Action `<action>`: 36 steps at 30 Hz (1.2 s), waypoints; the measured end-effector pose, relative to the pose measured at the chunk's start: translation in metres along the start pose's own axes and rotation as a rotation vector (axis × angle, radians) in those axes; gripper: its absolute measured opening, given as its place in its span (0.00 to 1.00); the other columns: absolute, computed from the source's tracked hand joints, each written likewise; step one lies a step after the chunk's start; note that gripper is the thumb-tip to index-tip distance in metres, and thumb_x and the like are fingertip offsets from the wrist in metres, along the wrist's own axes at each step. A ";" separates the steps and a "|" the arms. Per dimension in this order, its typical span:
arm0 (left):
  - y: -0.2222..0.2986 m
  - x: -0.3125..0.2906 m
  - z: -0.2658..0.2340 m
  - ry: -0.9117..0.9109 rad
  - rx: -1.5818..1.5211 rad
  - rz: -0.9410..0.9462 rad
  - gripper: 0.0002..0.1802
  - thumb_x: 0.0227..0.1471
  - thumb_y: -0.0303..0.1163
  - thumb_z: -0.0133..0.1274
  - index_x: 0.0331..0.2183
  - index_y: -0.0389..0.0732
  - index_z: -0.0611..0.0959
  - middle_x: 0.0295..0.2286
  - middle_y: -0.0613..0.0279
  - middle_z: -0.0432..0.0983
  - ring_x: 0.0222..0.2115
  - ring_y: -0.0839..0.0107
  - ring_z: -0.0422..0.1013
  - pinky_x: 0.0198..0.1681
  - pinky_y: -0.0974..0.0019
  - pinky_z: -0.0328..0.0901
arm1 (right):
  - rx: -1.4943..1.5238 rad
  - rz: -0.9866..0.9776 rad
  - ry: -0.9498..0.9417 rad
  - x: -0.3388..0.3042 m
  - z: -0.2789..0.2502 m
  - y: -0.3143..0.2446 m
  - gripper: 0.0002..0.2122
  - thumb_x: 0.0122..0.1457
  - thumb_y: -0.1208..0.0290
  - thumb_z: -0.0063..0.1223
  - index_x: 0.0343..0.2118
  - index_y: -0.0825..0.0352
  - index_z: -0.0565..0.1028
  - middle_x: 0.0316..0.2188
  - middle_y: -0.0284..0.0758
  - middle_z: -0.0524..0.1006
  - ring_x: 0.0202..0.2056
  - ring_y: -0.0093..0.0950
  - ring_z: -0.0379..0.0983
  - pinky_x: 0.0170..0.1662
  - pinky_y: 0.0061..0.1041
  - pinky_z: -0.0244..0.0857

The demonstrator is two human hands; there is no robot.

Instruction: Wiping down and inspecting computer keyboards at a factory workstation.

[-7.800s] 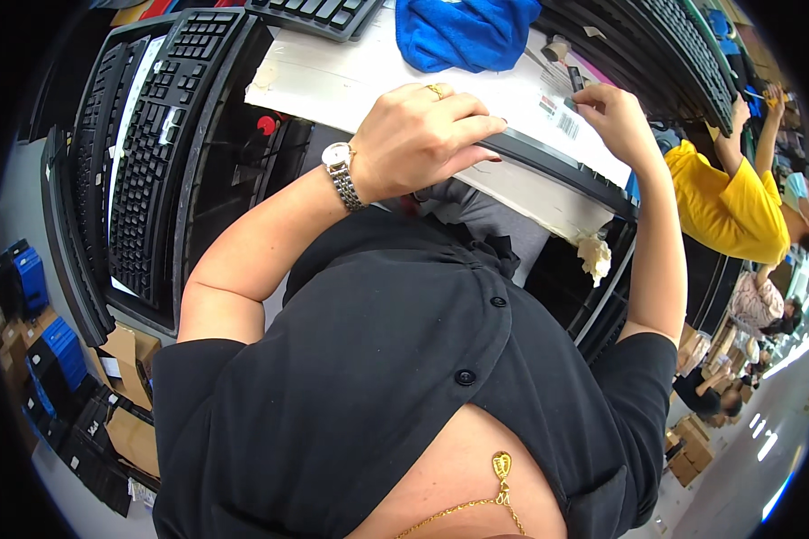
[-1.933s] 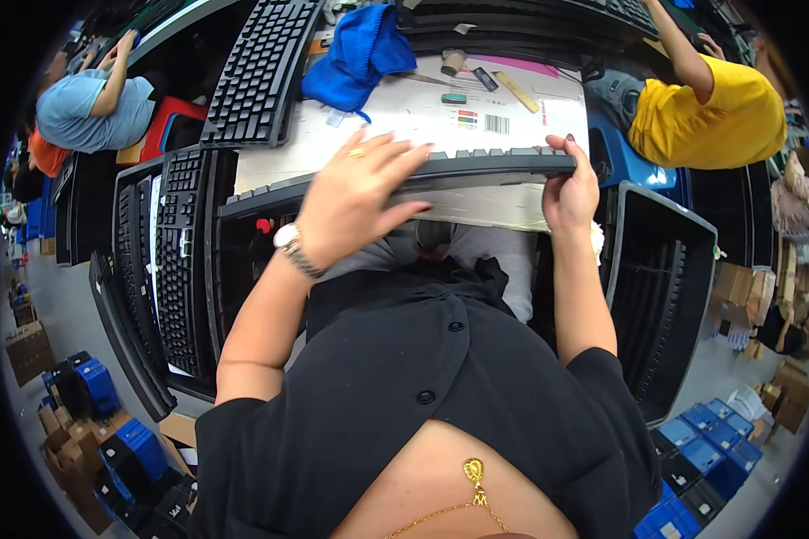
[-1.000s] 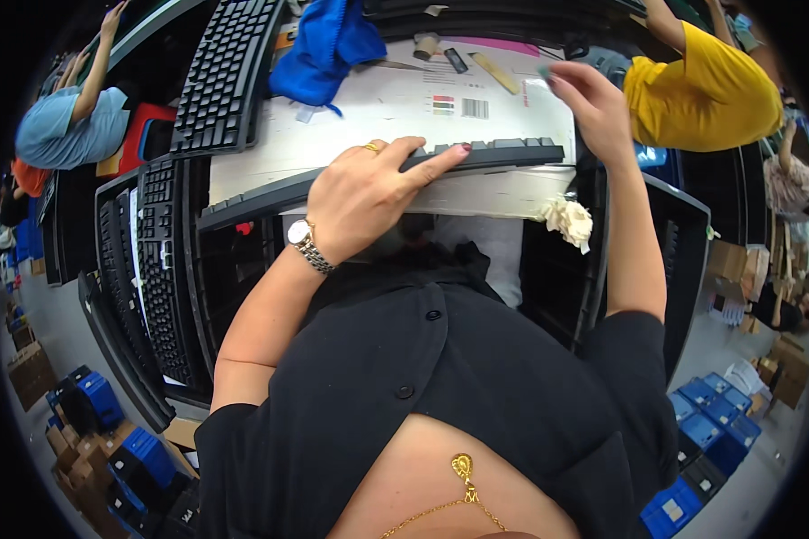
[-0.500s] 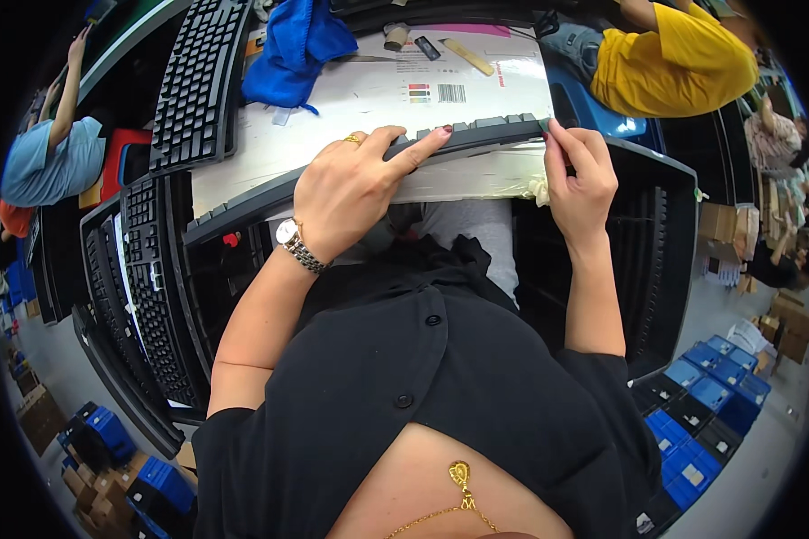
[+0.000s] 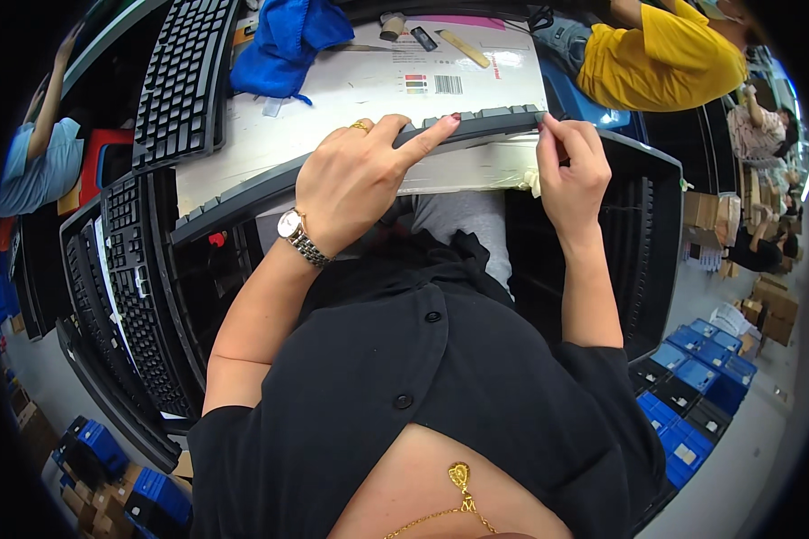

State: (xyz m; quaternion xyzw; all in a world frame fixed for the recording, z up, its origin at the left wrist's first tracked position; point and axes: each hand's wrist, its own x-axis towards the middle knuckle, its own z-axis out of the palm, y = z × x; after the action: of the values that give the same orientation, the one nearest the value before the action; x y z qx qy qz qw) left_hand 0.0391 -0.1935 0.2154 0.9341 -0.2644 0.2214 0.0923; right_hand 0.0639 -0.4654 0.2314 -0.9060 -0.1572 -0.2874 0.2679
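A dark grey keyboard (image 5: 494, 125) is tipped up on its long edge over the near side of the white cardboard, its row of keys along the top. My left hand (image 5: 355, 175) is closed over its middle, the index finger laid along the keys and the wrist below it. At the keyboard's right end my right hand (image 5: 573, 162) pinches thumb and index finger together. Whatever lies between those fingertips is too small to make out. The white cardboard (image 5: 351, 108), printed with a barcode, lies under the keyboard.
Another black keyboard (image 5: 184, 85) lies at the left, beside a blue cloth (image 5: 288, 49). Several keyboards (image 5: 144, 287) stand in a black bin at my left. A second black bin (image 5: 661, 242) is at my right. A yellow strip (image 5: 465, 48) lies far back. A person in yellow (image 5: 665, 58) works opposite.
My right thumb and index finger have shifted slightly at the keyboard's end and are more curled. The whole view has moved a little; my left hand stays on the keyboard.
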 end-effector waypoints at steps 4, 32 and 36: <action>0.001 0.000 -0.001 -0.003 0.005 -0.016 0.31 0.53 0.29 0.53 0.58 0.64 0.77 0.32 0.71 0.74 0.17 0.77 0.61 0.23 0.72 0.60 | 0.018 0.023 -0.004 0.001 -0.001 -0.002 0.06 0.53 0.86 0.59 0.34 0.76 0.81 0.27 0.36 0.75 0.23 0.25 0.68 0.26 0.21 0.63; 0.000 -0.003 0.004 -0.004 0.011 -0.008 0.29 0.55 0.29 0.54 0.57 0.64 0.79 0.30 0.72 0.72 0.17 0.78 0.60 0.22 0.73 0.59 | 0.039 0.094 -0.069 0.010 -0.004 -0.008 0.03 0.56 0.84 0.58 0.32 0.75 0.81 0.26 0.33 0.75 0.23 0.21 0.65 0.26 0.18 0.60; 0.001 -0.003 0.004 0.016 0.007 0.000 0.30 0.54 0.28 0.54 0.57 0.64 0.79 0.27 0.71 0.70 0.16 0.78 0.59 0.22 0.74 0.60 | 0.031 0.068 -0.088 0.008 -0.004 -0.010 0.03 0.56 0.84 0.57 0.32 0.75 0.81 0.26 0.32 0.75 0.23 0.20 0.64 0.27 0.17 0.60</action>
State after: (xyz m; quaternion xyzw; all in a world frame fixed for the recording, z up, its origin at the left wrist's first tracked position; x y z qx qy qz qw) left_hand 0.0384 -0.1941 0.2105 0.9326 -0.2630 0.2298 0.0914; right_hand 0.0638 -0.4580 0.2426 -0.9184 -0.1424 -0.2353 0.2845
